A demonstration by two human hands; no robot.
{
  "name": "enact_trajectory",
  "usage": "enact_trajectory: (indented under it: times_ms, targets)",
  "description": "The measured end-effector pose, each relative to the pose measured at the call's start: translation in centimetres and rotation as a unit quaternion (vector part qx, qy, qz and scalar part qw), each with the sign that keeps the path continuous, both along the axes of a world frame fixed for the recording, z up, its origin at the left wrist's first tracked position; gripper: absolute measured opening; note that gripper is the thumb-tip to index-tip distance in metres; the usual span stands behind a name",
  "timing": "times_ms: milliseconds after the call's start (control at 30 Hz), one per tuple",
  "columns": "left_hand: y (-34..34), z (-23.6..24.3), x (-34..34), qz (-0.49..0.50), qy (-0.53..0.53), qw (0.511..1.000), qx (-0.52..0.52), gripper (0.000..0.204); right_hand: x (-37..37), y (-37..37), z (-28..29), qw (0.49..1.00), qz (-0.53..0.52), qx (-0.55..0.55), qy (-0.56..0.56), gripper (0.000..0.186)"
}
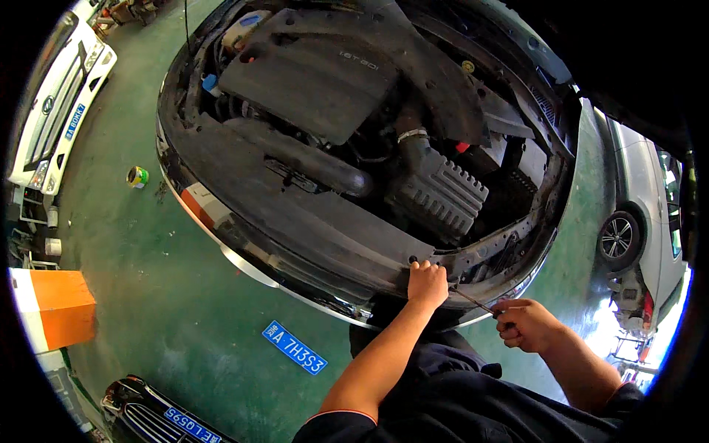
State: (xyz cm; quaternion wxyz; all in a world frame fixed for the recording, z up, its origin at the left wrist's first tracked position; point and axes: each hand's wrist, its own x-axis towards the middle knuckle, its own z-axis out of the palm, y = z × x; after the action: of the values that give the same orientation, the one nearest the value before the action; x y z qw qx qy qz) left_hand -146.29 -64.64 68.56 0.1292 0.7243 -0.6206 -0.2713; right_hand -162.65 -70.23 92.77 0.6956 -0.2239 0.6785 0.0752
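My right hand [526,323] is closed around one end of a slim metal rod-like tool [473,300]; its exact kind is too small to tell. The tool's other end reaches the front edge of the car's engine bay, beside my left hand [427,284]. That hand is closed, its fingers curled down at the right end of the black front cover panel [317,229]. Whatever lies under those fingers is hidden. Just beyond it, the ribbed air filter box [443,196] sits in the bay, and the black engine cover [310,85] lies farther back.
A blue licence plate [295,348] lies on the green floor [214,310] by the front bumper. To the left are a small can [137,177], an orange-and-white block [66,310] and a white vehicle [59,111]. A silver car [642,207] is parked at right, a dark one [148,413] lower left.
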Motion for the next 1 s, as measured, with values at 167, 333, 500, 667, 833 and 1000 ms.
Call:
enact_trajectory:
  times_ms: [167,333,500,667,833,1000]
  targets:
    - [-0.5,1.5,0.1,-0.018,-0.004,1.0,0.014,0.02,-2.4,-0.3,-0.7,0.979,-0.19,0.047,-0.05,0.009]
    - [-0.9,0.9,0.3,-0.041,0.011,0.998,0.037,0.026,-5.2,0.2,-1.2,0.987,-0.122,0.036,-0.099,0.011]
    - [-0.1,0.8,1.5,-0.016,0.049,0.997,0.057,0.027,-5.3,0.0,4.3,0.988,0.125,-0.078,-0.036,0.042]
    - [-0.4,3.0,4.7,0.198,0.146,0.962,-0.123,0.028,-6.8,4.9,0.8,0.99,0.012,-0.097,-0.105,0.051]
    - [10.0,4.9,12.3,0.363,0.567,0.739,0.007,0.014,-2.8,10.3,-1.5,0.985,0.01,-0.071,-0.157,0.054]
    - [23.2,5.3,18.6,0.445,0.764,0.467,-0.029,0.021,6.9,13.2,-1.0,0.949,0.216,-0.103,-0.205,0.057]
